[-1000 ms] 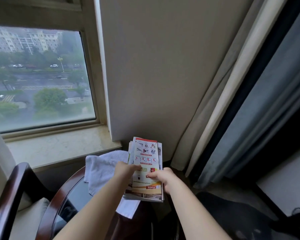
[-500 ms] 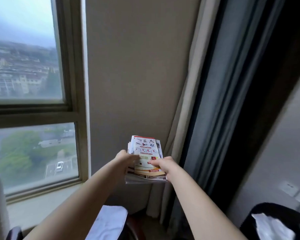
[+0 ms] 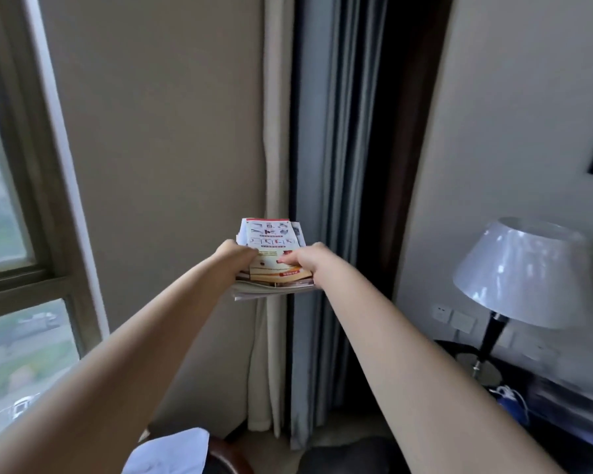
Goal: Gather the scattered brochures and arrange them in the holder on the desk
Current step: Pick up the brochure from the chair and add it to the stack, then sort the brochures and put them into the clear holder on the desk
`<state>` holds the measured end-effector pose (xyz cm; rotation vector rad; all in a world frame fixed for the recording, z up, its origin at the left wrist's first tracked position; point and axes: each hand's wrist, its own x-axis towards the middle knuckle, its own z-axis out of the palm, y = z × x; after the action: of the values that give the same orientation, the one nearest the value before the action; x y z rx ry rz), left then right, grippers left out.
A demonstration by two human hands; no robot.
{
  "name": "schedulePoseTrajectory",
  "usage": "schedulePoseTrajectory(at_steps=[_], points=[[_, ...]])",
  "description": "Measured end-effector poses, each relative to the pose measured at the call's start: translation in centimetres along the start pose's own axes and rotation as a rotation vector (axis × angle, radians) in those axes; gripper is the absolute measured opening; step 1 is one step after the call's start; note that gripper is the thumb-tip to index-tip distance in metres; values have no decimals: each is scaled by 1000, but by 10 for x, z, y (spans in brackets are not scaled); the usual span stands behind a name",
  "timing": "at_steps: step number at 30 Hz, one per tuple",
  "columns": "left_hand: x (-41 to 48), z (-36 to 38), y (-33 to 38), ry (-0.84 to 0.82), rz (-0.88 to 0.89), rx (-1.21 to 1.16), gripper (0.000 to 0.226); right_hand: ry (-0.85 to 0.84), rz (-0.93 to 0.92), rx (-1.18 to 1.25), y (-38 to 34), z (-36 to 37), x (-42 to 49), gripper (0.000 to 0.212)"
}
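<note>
A stack of brochures [image 3: 273,239] hangs in the air at arm's length in front of the wall and curtain. Its top sheet is white with red and orange print. My left hand [image 3: 235,254] grips the stack's left edge and my right hand [image 3: 303,260] grips its right edge, thumbs on top. The desk [image 3: 562,401] shows dark at the lower right. No holder can be made out on it.
A table lamp [image 3: 517,275] with a white shade stands on the desk at the right, wall sockets [image 3: 454,318] behind it. Curtains [image 3: 322,200] hang straight ahead. A window [image 3: 11,251] is on the left. A white towel [image 3: 172,453] lies on a dark round table below.
Both hands have lifted the stack off the round table and carried it rightward. The view has swung right, away from the window, and the lamp and desk have come into sight.
</note>
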<state>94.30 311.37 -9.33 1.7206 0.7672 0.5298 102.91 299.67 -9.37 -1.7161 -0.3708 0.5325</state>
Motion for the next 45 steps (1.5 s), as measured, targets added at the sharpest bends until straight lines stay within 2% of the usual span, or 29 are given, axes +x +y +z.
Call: schedulePoseTrajectory(at_steps=[3, 7, 8, 13, 16, 21, 23, 27, 29, 30, 32, 35, 41, 45], points=[[-7, 18, 15, -52, 37, 8, 18, 57, -11, -3, -6, -23, -8, 47], [-10, 53, 24, -167, 72, -7, 12, 169, 6, 2, 2, -61, -16, 27], [-11, 64, 26, -203, 78, 0, 5, 204, 11, 1, 7, -71, -19, 27], [-10, 135, 25, -409, 58, -8, 30, 382, 40, -18, 38, -130, -38, 32], [-17, 184, 17, -557, -14, -65, 35, 479, 74, -39, 60, -172, -53, 25], [-53, 272, 17, -806, -90, -98, 42, 665, 158, -76, 91, -246, -95, 30], [-77, 308, 20, -874, -99, -107, 39, 727, 194, -71, 105, -278, -115, 27], [-132, 379, 28, -1031, -95, -121, 14, 831, 234, -22, 133, -342, -159, 23], [-159, 415, 31, -1094, -78, -119, 14, 873, 249, 1, 147, -374, -182, 20], [-172, 433, 33, -1112, -69, -105, 18, 896, 265, -2, 154, -390, -193, 16], [-199, 469, 36, -1139, -60, -74, 32, 933, 308, -16, 168, -424, -213, 35], [-237, 522, 38, -1169, -49, -42, 44, 957, 335, -30, 191, -475, -237, 39], [-299, 631, 31, -1228, -15, 27, 41, 994, 322, -10, 247, -579, -274, 37], [-321, 701, 7, -1198, -41, 22, 38, 999, 316, -32, 291, -633, -278, 33]])
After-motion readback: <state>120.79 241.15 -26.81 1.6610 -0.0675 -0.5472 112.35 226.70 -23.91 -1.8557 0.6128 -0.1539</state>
